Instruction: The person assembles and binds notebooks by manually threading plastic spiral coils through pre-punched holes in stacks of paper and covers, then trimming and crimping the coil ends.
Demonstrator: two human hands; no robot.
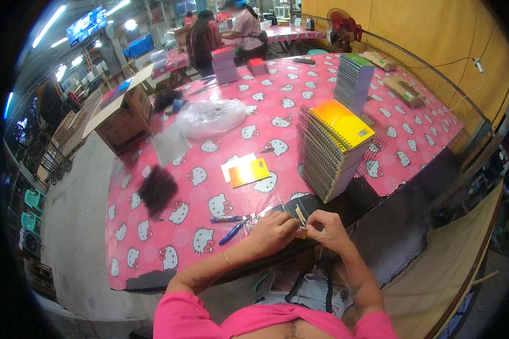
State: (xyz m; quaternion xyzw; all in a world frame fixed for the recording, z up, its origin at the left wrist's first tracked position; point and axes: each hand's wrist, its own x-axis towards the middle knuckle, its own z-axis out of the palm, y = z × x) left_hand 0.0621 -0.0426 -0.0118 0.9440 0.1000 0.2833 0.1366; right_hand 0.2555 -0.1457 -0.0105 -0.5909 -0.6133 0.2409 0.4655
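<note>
Yellowish small piece pinched in grip of left hand and right hand at pink cat-print desk.

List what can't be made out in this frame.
All head view:
- Small item between left hand and right hand: mostly covered by them.
- Inside of the cardboard box: hidden by its walls.
- Black bundle: too dark, blurred.
- Overhead screen: picture too small.
</note>
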